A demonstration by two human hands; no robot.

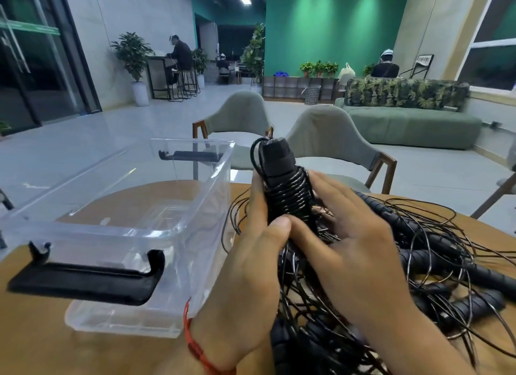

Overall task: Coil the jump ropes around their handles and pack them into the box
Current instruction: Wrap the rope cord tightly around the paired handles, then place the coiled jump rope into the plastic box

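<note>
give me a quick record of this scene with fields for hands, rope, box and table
left hand: grips the handle bundle from the left, thumb across its front
right hand: wraps the same bundle from the right
handle bundle: held upright over the table, black rope coiled round its middle
box: clear plastic, black latches, open top, no ropes inside
loose ropes: tangled black pile on the table, right of the box

box: on the worktop, left side.
rope pile: on the worktop, just right of the box.
coiled handles: upright over the pile's left edge, between left grip and right grip.
chairs: behind the worktop.
</note>
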